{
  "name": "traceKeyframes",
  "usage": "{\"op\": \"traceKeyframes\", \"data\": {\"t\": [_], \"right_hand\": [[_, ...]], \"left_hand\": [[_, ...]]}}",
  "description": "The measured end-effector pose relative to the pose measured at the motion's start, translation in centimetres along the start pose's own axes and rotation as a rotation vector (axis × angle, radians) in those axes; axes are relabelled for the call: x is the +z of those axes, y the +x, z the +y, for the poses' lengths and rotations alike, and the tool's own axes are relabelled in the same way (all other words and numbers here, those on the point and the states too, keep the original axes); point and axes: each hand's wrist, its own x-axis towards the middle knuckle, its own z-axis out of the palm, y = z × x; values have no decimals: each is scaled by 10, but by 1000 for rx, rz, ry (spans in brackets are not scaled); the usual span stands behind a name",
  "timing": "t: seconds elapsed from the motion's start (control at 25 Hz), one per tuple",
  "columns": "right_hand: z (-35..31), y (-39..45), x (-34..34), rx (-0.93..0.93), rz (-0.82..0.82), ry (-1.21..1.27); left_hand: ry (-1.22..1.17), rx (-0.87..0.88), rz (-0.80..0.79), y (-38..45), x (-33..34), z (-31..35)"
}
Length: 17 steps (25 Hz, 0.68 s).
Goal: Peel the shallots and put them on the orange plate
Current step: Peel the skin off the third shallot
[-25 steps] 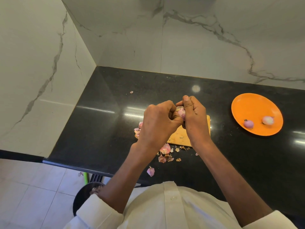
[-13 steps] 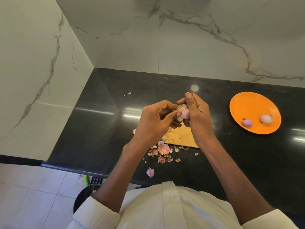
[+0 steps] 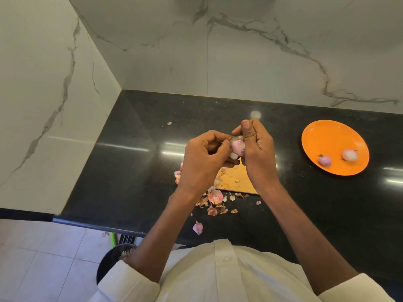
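Observation:
A pink shallot [image 3: 237, 146] is held above the wooden cutting board [image 3: 236, 180] in the middle of the black counter. My right hand [image 3: 258, 149] grips it, thumb on top. My left hand [image 3: 204, 159] pinches its left side with thumb and fingers, at a bit of loose skin. An orange plate [image 3: 331, 136] lies to the right on the counter, with two peeled shallots on it, one pink [image 3: 324, 160] and one paler [image 3: 349, 154].
Shallot skins [image 3: 214, 198] litter the counter in front of the board, one piece [image 3: 197, 228] near the front edge. Marble walls close the corner at the left and back. A dark bin [image 3: 113, 261] stands on the floor below the counter edge.
Both hands stay together over the board with the shallot. My left hand's fingers have shifted on the shallot's side, and more of its pink flesh shows now.

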Motion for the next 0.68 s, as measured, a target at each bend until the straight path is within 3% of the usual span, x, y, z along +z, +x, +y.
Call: {"op": "traceKeyframes", "data": {"t": [0.12, 0.24, 0.32, 0.44, 0.56, 0.68], "right_hand": [[-5, 4, -3, 52, -32, 39], [-10, 4, -2, 209, -29, 99], [-11, 3, -4, 341, -83, 320], [-5, -2, -10, 338, -132, 544], [0, -3, -9, 247, -89, 342], [1, -2, -10, 180, -57, 108]], "left_hand": [[-66, -11, -59, 3, -9, 2], [-42, 31, -10, 4, -10, 1], [4, 57, 67, 5, -8, -3], [34, 78, 122, 6, -10, -7], [106, 107, -9, 7, -18, -8], [382, 268, -61, 10, -27, -10]]}}
